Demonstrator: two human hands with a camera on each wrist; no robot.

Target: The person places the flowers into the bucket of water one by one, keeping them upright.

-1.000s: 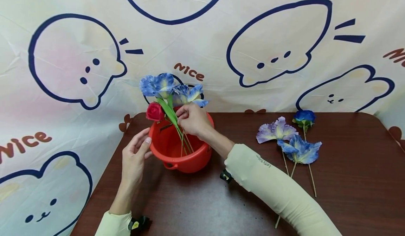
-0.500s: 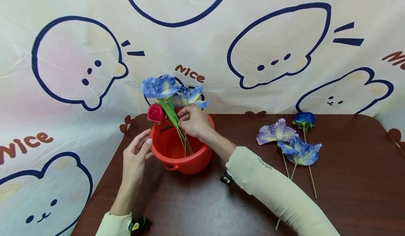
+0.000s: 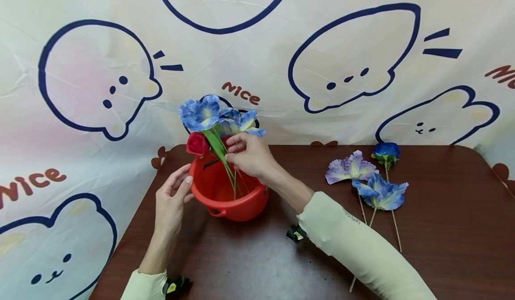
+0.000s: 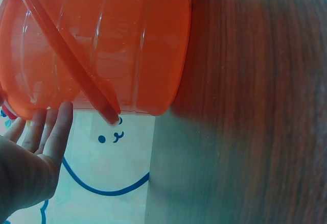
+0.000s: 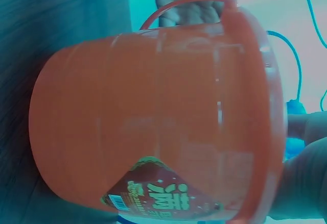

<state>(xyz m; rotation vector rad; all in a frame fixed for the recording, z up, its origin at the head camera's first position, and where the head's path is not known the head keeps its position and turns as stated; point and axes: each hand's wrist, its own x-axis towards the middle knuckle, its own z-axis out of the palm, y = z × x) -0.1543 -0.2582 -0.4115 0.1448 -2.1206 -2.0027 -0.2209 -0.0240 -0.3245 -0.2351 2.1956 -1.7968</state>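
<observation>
- While the left hand [image 3: 170, 204] rests against the red bucket [image 3: 245, 210], its fingers are extended along the outer wall near the rim and do not wrap round it.
- The bucket stands on the counter [image 3: 257, 259]; in the left wrist view its handle [image 4: 67, 58] lies slantwise across the wall.
- Blue blooms [image 3: 201, 114] and a red rose [image 3: 197, 143] lean out over the far left of the rim, a green leaf [image 3: 217, 145] below the blooms and thin stems [image 3: 232, 175] running down inside.
- The right hand [image 3: 251, 157] has thumb and fingers right at the leaf and stems; whether they pinch anything I cannot tell, and in the right wrist view the rim hides the fingertips.
- Settling these flowers well probably means guiding them by the stems, not the petals, with small, light movements so that neighbours are not dragged along.
- Light steadying from the left hand should be enough; a hard push could slide the bucket.
- To the right lie a purple flower [image 3: 351, 168], a blue flower [image 3: 382, 192] and a dark blue rose [image 3: 386, 151], with crossing stems; the right sleeve [image 3: 358, 246] passes close, so a raised forearm seems wise.
</observation>
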